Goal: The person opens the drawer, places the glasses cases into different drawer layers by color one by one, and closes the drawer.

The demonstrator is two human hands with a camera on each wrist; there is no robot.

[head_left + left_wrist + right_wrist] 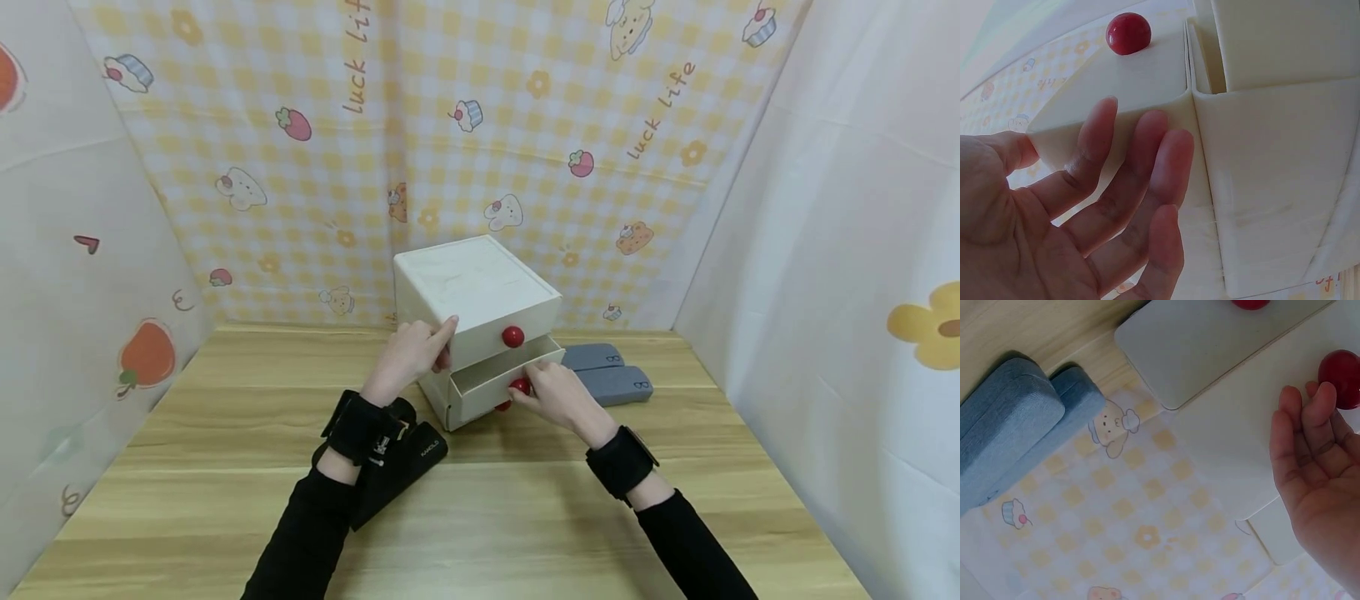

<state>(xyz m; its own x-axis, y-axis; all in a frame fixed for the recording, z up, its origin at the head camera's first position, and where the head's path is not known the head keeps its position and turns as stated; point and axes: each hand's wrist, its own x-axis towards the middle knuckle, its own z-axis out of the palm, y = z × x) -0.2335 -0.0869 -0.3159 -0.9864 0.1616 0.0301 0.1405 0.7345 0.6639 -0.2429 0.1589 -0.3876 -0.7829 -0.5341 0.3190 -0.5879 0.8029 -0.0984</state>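
Near the centre of the frame, the right hand (558,396) has its thumb and curled fingers closed about the red knob (521,385) of a part-open drawer (476,402), which juts from the front of a white cabinet (480,271). To its left, the left hand (411,354) holds nothing, its fingers apart and loosely bent against the cabinet's upper front corner. If that light contact slips, a pull could drag or tip the whole cabinet; a push could trap a right fingertip at the drawer's top edge. At lower left, a black case (408,467) lies under the left wrist, close enough to be knocked. Two grey cases (615,386) sit right of centre, beside the cabinet, where a sideways elbow swing seems less risky.
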